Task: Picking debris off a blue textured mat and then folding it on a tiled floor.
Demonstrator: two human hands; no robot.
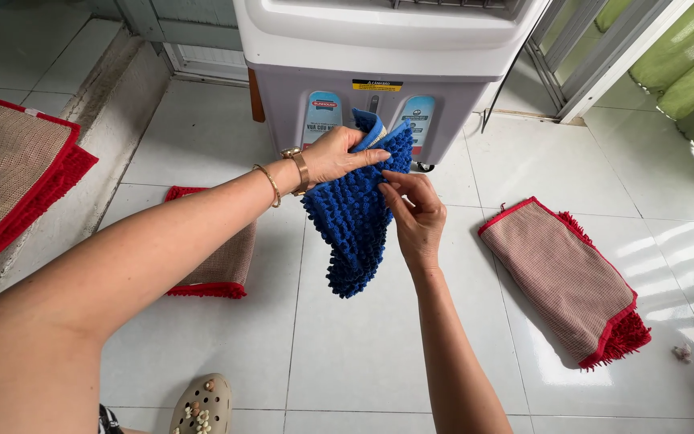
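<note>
A big grey-and-white plastic air cooler (379, 60) stands on the white tiled floor (363, 354) straight ahead of me, its lower front carrying a few coloured stickers. To my far left, a folded red-edged mat with a tan mesh backing (6, 173) lies on a raised concrete ledge (122, 96). On the tiles to my right lies another red-fringed mat, folded with its tan backing up (568, 281), well apart from my hands. A third folded red-and-tan mat (222, 257) lies on the floor below my left forearm.

In front of the cooler I hold a blue shaggy chenille mat (355, 217) up in the air, hanging folded and drooping clear of the floor. My left hand (335, 157) is clenched over its top edge, fingers wrapped across the nubbly pile; a gold watch (299, 167) and a thin gold bangle (268, 183) sit on that wrist. My right hand (415, 217) pinches the mat's right edge between thumb and fingertips, just below the left. A beige perforated clog with small charms (201, 406) shows at the bottom edge.
</note>
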